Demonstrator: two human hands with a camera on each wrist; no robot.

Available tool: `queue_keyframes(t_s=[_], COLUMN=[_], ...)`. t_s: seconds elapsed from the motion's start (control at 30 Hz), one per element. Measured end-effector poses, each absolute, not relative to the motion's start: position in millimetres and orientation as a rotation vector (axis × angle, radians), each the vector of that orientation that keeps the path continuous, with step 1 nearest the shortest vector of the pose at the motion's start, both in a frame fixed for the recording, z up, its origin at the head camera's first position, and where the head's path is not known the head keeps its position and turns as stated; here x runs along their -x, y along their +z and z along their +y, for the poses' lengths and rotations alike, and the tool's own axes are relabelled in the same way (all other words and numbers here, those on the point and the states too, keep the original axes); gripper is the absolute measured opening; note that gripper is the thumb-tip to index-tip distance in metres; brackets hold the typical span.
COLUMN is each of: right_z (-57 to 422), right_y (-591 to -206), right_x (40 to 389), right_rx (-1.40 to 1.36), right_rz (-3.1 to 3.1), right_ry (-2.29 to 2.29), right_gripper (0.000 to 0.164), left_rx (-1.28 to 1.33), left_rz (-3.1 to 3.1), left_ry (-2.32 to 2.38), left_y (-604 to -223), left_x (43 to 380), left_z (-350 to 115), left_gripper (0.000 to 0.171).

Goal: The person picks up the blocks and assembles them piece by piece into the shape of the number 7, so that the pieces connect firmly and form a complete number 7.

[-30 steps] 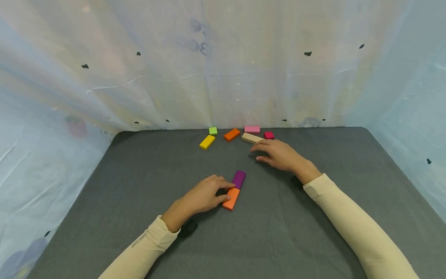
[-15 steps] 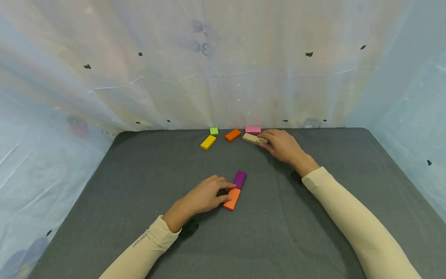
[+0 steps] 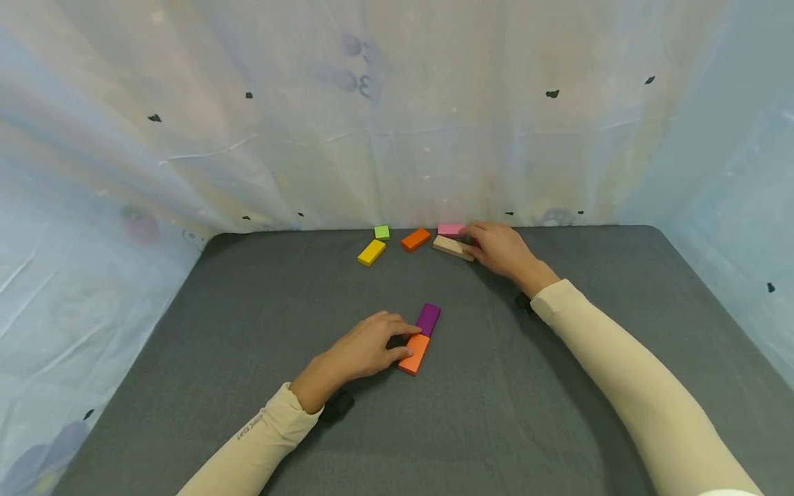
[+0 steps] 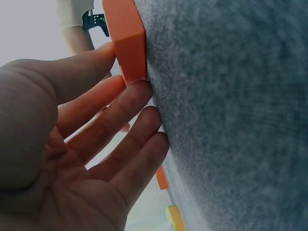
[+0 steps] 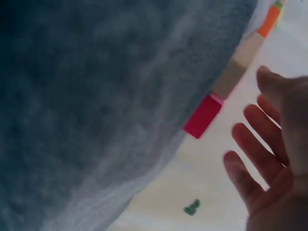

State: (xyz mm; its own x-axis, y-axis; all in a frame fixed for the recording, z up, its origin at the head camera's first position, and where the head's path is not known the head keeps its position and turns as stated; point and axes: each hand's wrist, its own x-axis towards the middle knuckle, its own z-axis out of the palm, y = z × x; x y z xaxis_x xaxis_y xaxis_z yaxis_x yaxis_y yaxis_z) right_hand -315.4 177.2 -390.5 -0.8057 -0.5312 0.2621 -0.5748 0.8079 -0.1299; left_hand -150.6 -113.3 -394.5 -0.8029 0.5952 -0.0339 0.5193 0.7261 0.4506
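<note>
One beige block (image 3: 451, 246) lies on a grey table (image 3: 248, 324) in the head view. The right hand (image 3: 499, 249) is at the block's right end, fingers loosely bent; whether it touches cannot be told. Behind the beige block is a pink block (image 3: 451, 229); to its left, a dark orange block (image 3: 415, 240), then a yellow block (image 3: 371, 253) and a green block (image 3: 382, 233). Nearer the person than the beige block, a purple block (image 3: 429, 319) and a light orange block (image 3: 414, 355) lie end to end, under the left hand's (image 3: 367, 348) fingertips.

In the left wrist view, those parted, mostly straight fingers touch the light orange block without closing round it.

In the right wrist view, the right fingers are spread, holding nothing; a red block (image 5: 204, 115) shows just beside the beige block's end.
</note>
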Motion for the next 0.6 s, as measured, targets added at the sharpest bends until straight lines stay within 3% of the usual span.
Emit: queue_keyframes(t_s=[0.23, 0.6], right_z=[183.1, 179.2], right_y=[-386.6, -389.6], right_x=[334.6, 353.0], right_rx=[-0.859, -0.837], right_rz=[-2.853, -2.941], right_ry=[0.277, 0.6], right_gripper=[0.046, 0.05], left_rx=[-0.902, -0.899], left_rz=[2.75, 2.747], left_ry=[0.639, 0.651], left_y=[-395.7, -394.8], left_x=[151.7, 152.5], left_z=[-111.7, -111.7], left_gripper=[0.039, 0.039])
